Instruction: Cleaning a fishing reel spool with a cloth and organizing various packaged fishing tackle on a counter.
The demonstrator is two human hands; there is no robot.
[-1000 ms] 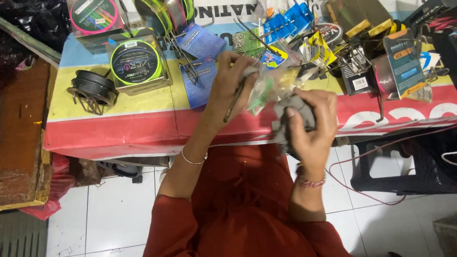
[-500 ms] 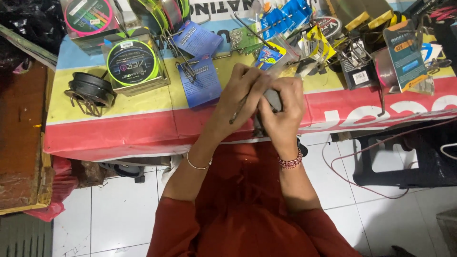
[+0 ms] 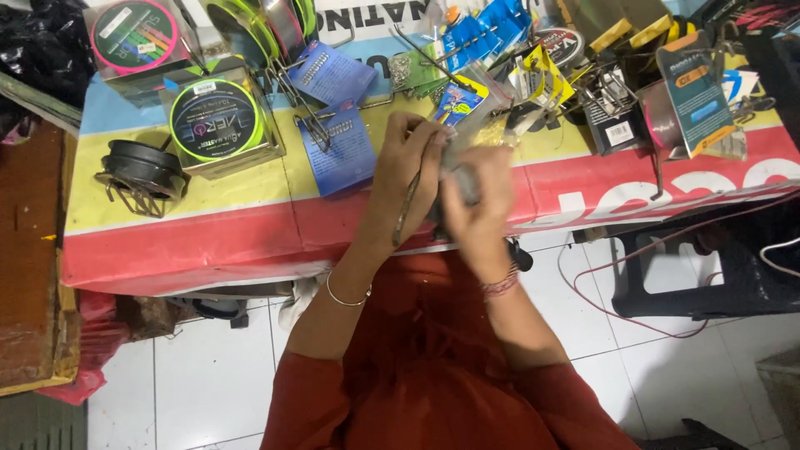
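White tiled floor; banner-covered table; brown wooden cabinet left; black stool right.

Two hands: left and right, meeting over the table. Two boxed line spools, one green-rimmed, one pink-rimmed. One black reel. Two blue cards. One teal packet. One black stool. Smaller packets are too jumbled to count.
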